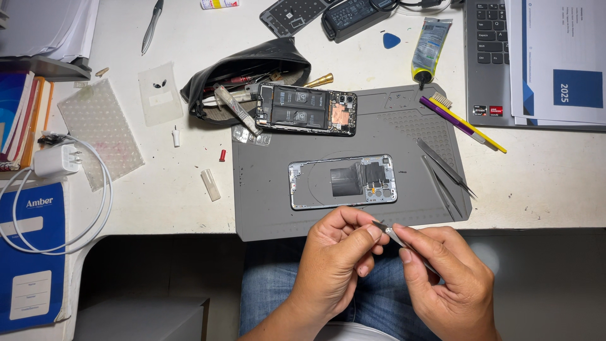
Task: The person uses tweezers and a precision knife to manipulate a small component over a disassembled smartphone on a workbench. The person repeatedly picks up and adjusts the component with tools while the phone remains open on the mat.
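Right hand (442,284) pinching slim tweezers (392,235), left hand (338,265) closing fingertips on their tip, just off the counter's (549,183) near edge, below the grey mat (265,189) and phone frame (343,182).

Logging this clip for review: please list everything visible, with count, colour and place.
Work mat: 1, grey, desk centre.
Opened phone: 1, black, mat's top edge.
Phone back cover: 1, silver, mat centre.
Spare tweezers: 2, steel, mat right.
Brush: 1, purple and yellow, mat's top right.
Tool pouch: 1, black, above mat.
Charger with cable: 1, white, left.
Laptop: 1, grey, top right.
Left hand: pinching something tiny at the tweezer tip.
Right hand: holding tweezers.
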